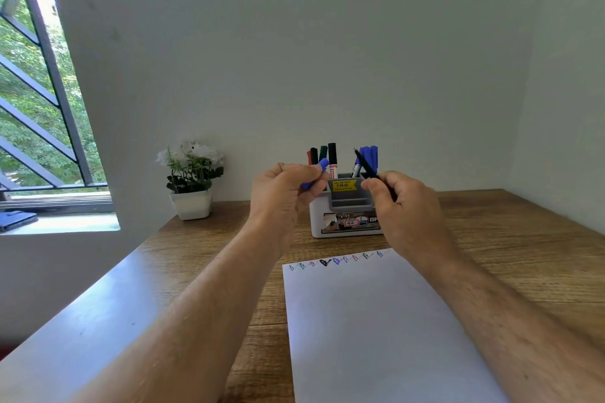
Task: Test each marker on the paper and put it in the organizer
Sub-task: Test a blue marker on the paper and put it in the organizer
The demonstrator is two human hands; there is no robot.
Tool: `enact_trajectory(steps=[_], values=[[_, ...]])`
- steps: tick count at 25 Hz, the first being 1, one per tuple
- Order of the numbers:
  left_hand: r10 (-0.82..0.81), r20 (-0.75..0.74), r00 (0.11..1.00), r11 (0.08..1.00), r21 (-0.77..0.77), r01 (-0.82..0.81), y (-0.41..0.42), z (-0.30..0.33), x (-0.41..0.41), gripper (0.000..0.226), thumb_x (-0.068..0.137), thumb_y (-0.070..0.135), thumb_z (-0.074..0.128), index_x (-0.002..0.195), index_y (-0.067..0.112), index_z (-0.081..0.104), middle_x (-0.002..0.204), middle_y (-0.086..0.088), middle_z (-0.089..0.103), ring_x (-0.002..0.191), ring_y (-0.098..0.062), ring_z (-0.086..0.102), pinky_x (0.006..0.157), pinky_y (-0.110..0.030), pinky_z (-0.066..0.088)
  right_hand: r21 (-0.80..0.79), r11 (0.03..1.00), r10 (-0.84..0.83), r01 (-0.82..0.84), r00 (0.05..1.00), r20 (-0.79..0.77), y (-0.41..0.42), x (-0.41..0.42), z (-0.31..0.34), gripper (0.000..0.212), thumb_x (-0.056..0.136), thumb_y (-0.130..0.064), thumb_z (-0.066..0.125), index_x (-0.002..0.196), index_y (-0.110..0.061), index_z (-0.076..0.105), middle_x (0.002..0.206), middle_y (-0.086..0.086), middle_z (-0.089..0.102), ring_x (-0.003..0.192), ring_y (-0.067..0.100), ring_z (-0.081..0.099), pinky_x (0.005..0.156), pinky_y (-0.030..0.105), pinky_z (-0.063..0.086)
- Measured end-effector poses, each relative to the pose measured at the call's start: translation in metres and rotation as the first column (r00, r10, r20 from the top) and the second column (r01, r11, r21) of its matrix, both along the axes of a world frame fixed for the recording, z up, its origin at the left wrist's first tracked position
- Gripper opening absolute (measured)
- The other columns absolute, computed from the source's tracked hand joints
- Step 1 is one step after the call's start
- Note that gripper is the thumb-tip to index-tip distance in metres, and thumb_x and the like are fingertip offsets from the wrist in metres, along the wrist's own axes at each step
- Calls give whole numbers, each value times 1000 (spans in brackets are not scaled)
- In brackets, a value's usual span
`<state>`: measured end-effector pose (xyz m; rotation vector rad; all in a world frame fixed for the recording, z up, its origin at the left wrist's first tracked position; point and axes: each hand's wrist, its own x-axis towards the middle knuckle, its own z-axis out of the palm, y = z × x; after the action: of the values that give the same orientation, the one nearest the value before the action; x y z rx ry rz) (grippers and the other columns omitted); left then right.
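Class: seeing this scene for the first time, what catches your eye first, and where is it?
Two hands raised mid-frame: the left hand grips a blue cap, the right hand a dark marker. Behind them stands the marker-filled organizer; below lies white paper with test marks along its far edge.

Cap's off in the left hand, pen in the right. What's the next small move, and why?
Probably lower the right hand so the pen tip meets the paper, beside the last mark. The left hand holds the blue cap, so the pen is uncapped and raised.
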<state>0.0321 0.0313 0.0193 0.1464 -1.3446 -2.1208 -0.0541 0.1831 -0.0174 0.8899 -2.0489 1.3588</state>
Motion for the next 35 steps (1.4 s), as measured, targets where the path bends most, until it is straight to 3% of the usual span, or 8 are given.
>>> enact_trajectory(steps=[4, 10, 13, 16, 18, 23, 30, 35], values=[[-52, -11, 999, 998, -33, 52, 5, 1, -2, 21, 92, -10, 54, 99, 8, 63, 95, -17, 70, 78, -20, 72, 67, -29, 61, -136, 984, 126, -112, 987, 99, 1, 4, 4, 25, 103, -24, 46, 117, -17, 65, 74, -3, 65, 60, 2, 61, 54, 15, 50], [12, 134, 991, 882, -469, 53, 13, -5, -2, 40, 101, -2, 31, 92, 20, 64, 78, 1, 57, 53, -4, 50, 57, -22, 48, -327, 933, 212, -151, 964, 160, 15, 7, 11, 23, 102, -13, 48, 118, -22, 61, 97, 3, 70, 54, 20, 70, 43, 33, 57], [115, 221, 969, 685, -724, 84, 17, -11, -4, 13, 99, 15, 49, 92, 25, 54, 87, -3, 60, 69, -13, 53, 65, -30, 50, -418, 901, 258, -113, 915, 310, 25, 4, 10, 22, 101, -9, 47, 108, -16, 67, 92, 7, 74, 60, 25, 71, 51, 39, 58], [211, 227, 951, 399, -908, 129, 22, -27, -5, 17, 88, 26, 69, 94, 34, 55, 76, 1, 63, 62, -8, 58, 62, -28, 56, -326, 945, 164, -22, 895, 414, 34, 1, 4, 17, 92, -29, 67, 81, -16, 68, 61, 6, 69, 43, 15, 61, 39, 26, 47], [227, 220, 949, 283, -947, 152, 29, -35, -7, 18, 84, 35, 74, 94, 34, 60, 66, 10, 57, 52, -1, 50, 55, -22, 47, -242, 970, 128, -5, 859, 495, 35, -3, 1, 32, 92, -39, 64, 73, -13, 68, 52, 7, 65, 38, 17, 57, 36, 23, 42], [315, 270, 910, 94, -963, 253, 39, -43, -16, 30, 76, 43, 79, 101, 32, 68, 75, 16, 54, 71, -6, 53, 67, -27, 49, -176, 983, 145, -42, 767, 626, 33, -9, -7, 5, 86, -12, 66, 82, -9, 67, 68, 17, 72, 50, 27, 67, 48, 31, 53], [266, 403, 876, 143, -915, 377, 34, -46, -19, 26, 80, 40, 78, 102, 26, 73, 90, 5, 67, 84, -13, 63, 77, -27, 53, 197, 980, -71, -38, 854, 516, 41, -7, -9, 22, 75, -22, 66, 57, -18, 52, 53, 0, 66, 39, 3, 50, 45, 21, 36], [250, 412, 876, 155, -910, 384, 34, -46, -21, 23, 81, 37, 78, 102, 28, 73, 86, 9, 62, 83, -10, 59, 72, -24, 47, 252, 968, -101, -19, 884, 456, 38, -8, -12, 27, 75, -24, 66, 54, -17, 52, 49, -3, 61, 44, 7, 50, 50, 24, 36]])
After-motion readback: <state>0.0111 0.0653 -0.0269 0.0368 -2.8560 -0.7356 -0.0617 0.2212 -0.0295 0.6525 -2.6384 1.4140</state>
